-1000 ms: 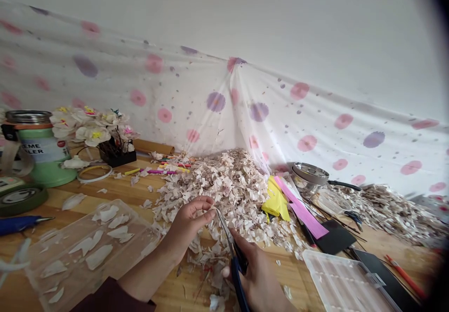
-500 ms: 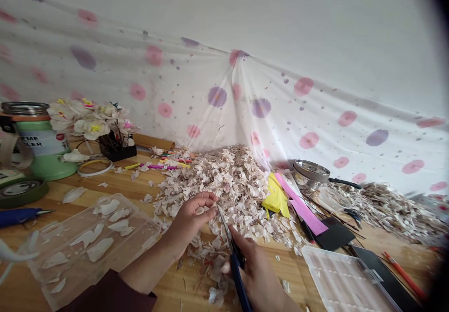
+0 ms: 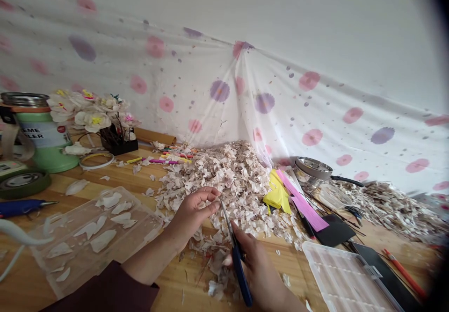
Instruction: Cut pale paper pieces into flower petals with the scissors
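Note:
My left hand (image 3: 192,210) is pinched shut, fingertips together on a small pale scrap I can barely make out, just in front of a big heap of whitish-pink trimmings (image 3: 234,181). My right hand (image 3: 258,271) grips blue-handled scissors (image 3: 235,252). The blades point up and meet the left fingertips. Both hands hover over the wooden table (image 3: 115,181) near its front edge.
A clear plastic box (image 3: 87,237) with white petal pieces lies at the left. Another clear compartment box (image 3: 345,281) sits at the right. Around them are a green jar (image 3: 44,136), paper flowers (image 3: 93,118), a blue tool (image 3: 21,207), yellow and pink paper (image 3: 291,197), and a metal pot (image 3: 312,169).
Both hands and the scissors have kept the same pose. The view has drifted slightly, so everything sits a little higher and further right in the picture.

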`<state>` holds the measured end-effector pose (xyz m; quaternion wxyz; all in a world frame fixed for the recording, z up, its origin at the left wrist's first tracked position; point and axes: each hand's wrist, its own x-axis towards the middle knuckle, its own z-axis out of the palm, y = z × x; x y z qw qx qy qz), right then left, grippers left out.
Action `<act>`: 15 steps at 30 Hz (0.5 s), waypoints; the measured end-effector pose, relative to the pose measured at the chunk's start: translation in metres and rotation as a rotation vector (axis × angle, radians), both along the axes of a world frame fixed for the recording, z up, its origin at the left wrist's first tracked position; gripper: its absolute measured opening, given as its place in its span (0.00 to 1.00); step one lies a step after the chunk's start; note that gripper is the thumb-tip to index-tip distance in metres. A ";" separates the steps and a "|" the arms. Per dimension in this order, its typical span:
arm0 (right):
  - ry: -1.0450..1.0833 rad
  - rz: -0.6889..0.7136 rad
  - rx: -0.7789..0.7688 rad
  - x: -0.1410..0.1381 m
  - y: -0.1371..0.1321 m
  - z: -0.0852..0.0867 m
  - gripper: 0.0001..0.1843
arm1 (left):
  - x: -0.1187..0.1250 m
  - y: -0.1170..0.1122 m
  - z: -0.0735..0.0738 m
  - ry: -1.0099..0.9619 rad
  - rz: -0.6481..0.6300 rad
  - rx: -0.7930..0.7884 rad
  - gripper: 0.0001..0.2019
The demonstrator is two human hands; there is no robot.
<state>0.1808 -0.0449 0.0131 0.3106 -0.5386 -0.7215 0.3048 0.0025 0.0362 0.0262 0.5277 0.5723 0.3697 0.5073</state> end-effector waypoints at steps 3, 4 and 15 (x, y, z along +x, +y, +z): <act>0.019 0.000 -0.006 0.000 -0.001 0.000 0.27 | 0.000 0.001 0.000 -0.012 0.002 0.000 0.07; 0.024 -0.001 -0.008 0.000 -0.001 0.000 0.25 | 0.000 0.001 0.000 -0.016 0.004 -0.002 0.07; 0.245 0.039 -0.030 -0.001 0.001 -0.002 0.18 | -0.004 0.004 -0.003 -0.039 -0.004 -0.040 0.09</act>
